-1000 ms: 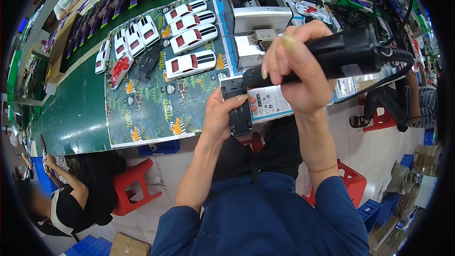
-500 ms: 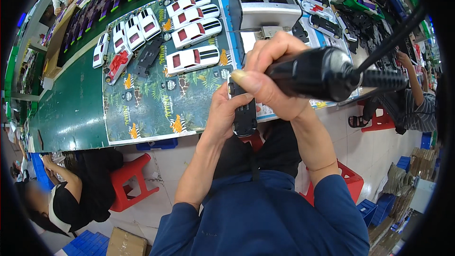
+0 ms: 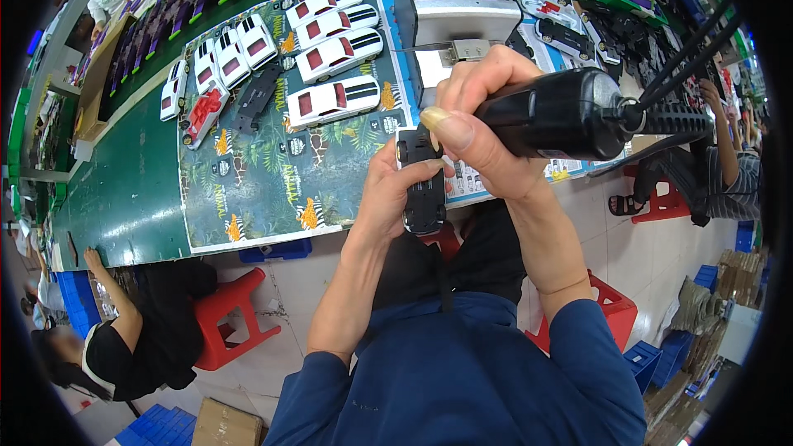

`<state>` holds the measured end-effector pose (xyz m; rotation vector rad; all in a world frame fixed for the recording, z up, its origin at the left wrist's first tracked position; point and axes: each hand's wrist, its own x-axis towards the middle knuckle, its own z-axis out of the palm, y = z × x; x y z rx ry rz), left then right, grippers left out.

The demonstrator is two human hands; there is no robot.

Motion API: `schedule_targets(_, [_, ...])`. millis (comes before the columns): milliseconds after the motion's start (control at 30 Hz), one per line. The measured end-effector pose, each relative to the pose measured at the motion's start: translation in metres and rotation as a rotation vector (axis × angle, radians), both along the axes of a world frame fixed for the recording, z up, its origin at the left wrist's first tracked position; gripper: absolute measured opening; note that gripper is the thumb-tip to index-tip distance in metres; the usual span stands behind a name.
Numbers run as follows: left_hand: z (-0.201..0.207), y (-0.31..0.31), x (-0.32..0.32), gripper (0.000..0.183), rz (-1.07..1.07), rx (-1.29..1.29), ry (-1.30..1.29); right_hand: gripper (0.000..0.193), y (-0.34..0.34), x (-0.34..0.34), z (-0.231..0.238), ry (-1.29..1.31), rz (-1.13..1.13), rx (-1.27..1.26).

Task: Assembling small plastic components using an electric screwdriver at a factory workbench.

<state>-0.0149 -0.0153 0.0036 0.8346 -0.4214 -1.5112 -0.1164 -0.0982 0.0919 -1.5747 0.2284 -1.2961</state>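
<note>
My left hand [image 3: 388, 190] grips a toy car [image 3: 426, 198] near the table's front edge, its black underside facing up and the thumb pressed across it. Wrapped round a black electric screwdriver [image 3: 549, 116] is my right hand [image 3: 487, 132], just above the car's far end. The tool lies nearly level in the view, its cable leading off to the upper right. My right thumb and fingers hide its tip, so I cannot see whether it touches the car. Several white toy cars [image 3: 334, 103] with black stripes stand on the patterned mat left of my hands.
A metal box machine [image 3: 458, 21] stands at the back. Beside it, more cars and black chassis [image 3: 566, 40] lie on the right. A red car part [image 3: 204, 116] and a black chassis [image 3: 258, 97] rest on the mat [image 3: 256, 206]. Co-workers sit at both sides, near red stools [image 3: 235, 318].
The screwdriver and my right hand have shifted slightly up and tilted, baring more of the car's far end. My left hand still holds the car. The left co-worker's hand has moved to the table edge.
</note>
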Motion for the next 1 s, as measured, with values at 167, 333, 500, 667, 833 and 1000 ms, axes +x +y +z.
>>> schedule_targets(167, [0.002,0.003,0.003,0.032,-0.036,0.020,0.013,0.020,-0.002,-0.009,0.006,-0.101,-0.009,0.055])
schedule_targets(333, [0.006,0.009,0.012,0.046,0.105,0.040,0.504,0.013,-0.038,-0.039,0.041,-0.329,0.014,-0.127])
schedule_targets(500, [-0.007,0.018,0.003,0.057,0.097,-0.021,0.165,0.013,-0.057,-0.033,0.038,-0.221,-0.168,-0.087])
schedule_targets(667, [-0.008,0.015,0.003,0.057,0.121,-0.030,0.157,0.011,-0.060,-0.026,0.029,0.022,-0.307,-0.193])
schedule_targets(833, [-0.013,0.015,0.007,0.058,0.151,-0.025,0.272,0.015,-0.065,-0.015,0.037,0.096,-0.323,-0.146])
schedule_targets(1000, [-0.019,0.012,0.009,0.060,0.143,-0.037,0.357,0.024,-0.047,-0.024,0.022,0.057,-0.158,0.184])
